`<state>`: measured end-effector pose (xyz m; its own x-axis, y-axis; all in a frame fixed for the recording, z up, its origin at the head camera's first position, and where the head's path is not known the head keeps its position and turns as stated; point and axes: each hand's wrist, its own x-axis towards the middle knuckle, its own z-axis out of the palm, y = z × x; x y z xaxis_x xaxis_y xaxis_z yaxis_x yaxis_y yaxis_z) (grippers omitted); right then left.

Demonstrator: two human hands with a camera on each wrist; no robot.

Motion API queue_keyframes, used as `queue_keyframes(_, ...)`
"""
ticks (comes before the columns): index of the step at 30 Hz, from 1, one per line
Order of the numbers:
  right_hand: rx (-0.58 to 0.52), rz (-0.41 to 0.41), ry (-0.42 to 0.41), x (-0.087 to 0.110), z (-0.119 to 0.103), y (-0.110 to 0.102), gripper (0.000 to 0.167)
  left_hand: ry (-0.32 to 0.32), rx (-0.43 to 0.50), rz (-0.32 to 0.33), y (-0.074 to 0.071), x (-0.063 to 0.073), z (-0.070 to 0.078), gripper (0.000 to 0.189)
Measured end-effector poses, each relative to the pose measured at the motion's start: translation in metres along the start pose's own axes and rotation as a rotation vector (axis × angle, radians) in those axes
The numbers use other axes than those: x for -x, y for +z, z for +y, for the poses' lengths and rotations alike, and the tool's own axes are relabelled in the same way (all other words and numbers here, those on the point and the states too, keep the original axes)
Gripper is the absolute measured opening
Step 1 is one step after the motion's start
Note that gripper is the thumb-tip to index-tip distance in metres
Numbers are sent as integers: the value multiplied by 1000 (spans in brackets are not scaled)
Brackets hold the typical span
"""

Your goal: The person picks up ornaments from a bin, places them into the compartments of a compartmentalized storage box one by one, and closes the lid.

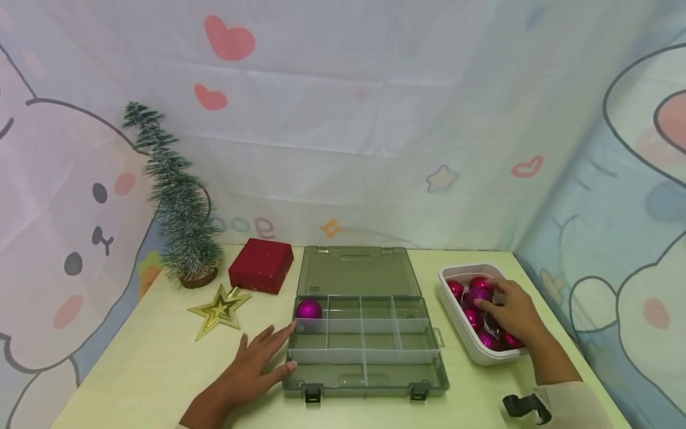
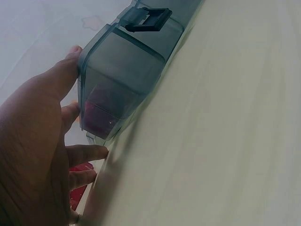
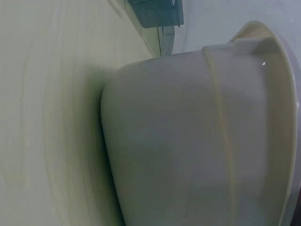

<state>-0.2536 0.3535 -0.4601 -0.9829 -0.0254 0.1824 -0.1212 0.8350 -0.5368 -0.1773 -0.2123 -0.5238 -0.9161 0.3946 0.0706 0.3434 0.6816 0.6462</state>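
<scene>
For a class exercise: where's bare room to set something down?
Free: front left of the table, bordered by the gold star and left hand; front right, between the divided case, white tub and right sleeve.

Crowded: the back left, with tree, red box and star close together; the tub, with balls and the right hand.

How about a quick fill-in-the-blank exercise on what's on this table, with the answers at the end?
1. The case holds a ball in only ____ of its compartments.
2. The right grip reaches into a tub whose colour is ____.
3. In the head view, the tree stands to the ____ of the red box.
4. The star is coloured ____.

Missing words: one; white; left; gold.
</scene>
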Motion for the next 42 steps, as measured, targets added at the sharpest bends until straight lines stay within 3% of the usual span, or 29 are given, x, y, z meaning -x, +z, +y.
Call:
queue_keyframes(25,37,-21,-8,-4,4,7,49,12,6,3,-4,2,4,74)
queue_keyframes(37,-2,-11,58,0,-6,1,51,-7,7,4,-3,3,6,74)
queue_keyframes(42,-13,31,44,2,-13,0,54,1,-1,9,-4,3,6,74)
